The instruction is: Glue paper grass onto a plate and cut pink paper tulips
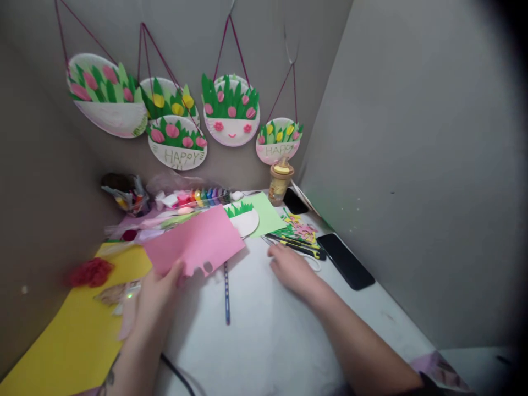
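Note:
My left hand (163,286) pinches a pink sheet of paper (196,236) by its lower edge, lifted above the table. Small notches are cut into that edge. My right hand (291,269) is open, its fingers loosely bent, low over the table with nothing visible in it. It is beside scissors with a white handle (315,264) and yellow-and-black craft knives (303,247); whether it touches them I cannot tell. A blue patterned pencil (227,297) lies between my hands. Behind the pink sheet, which partly covers it, is a white paper-plate piece with green paper grass (245,221).
Light green paper (264,212), small paper cut-outs (303,226), a lidded cup (280,184) and two phones (346,261) are at the right. Yellow paper (74,335) and red yarn (93,272) lie left. Paper-plate flower baskets (231,129) hang on the grey wall.

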The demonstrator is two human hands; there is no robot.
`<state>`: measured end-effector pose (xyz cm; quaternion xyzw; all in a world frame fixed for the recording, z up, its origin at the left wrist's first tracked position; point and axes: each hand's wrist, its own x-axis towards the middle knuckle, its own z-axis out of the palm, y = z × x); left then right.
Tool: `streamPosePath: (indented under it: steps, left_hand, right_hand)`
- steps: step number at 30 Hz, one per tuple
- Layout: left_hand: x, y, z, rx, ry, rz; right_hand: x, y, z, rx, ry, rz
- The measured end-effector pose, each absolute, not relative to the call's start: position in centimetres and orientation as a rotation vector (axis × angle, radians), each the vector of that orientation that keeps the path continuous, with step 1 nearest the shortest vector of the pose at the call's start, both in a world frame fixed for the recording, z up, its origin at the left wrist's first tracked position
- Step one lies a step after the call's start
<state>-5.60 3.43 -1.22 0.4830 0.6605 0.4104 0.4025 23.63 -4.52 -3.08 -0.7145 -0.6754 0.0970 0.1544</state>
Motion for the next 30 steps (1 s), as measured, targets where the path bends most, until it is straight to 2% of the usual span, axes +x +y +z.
streamPosePath:
  steps: [3,5,11,14,18,20,24,30]
  left_hand:
    - [-4.4,3.6,-2.7,0.907,1.359,1.210]
    - [-3.4,3.5,-3.3,0.835,1.250,1.237]
    - [-2.2,3.0,-2.9,0.633,1.053,1.265]
    - [-2.8,2.9,-2.0,0.616,0.996,1.321]
    - [-3.8,2.7,-0.5,0.644,0.914,1.413]
    - [-4.1,2.6,0.0,0.662,0.899,1.423]
    - [-4.4,2.4,0.3,0.691,0.885,1.474]
    - [-4.4,2.0,0.6,0.654,0.824,1.699]
  right_hand:
    - [26.7,-6.6,-2.1,-2.471,-1.791,0.180]
    - [28.2,-7.6,-2.3,-2.575,-1.792,0.232]
    - [29.4,-7.9,-3.6,-2.466,-1.864,0.334]
    - [29.5,-7.9,-3.2,-2.405,-1.738,0.512]
    - [28.5,-8.2,-2.5,-1.886,-1.344,1.160]
    - [27.0,-8.0,-2.3,-1.552,-1.225,1.362]
    - [22.7,-6.7,-2.7,-1.182,-1.328,1.486]
    - [18.4,-5.9,-4.4,-1.015,-1.564,1.488]
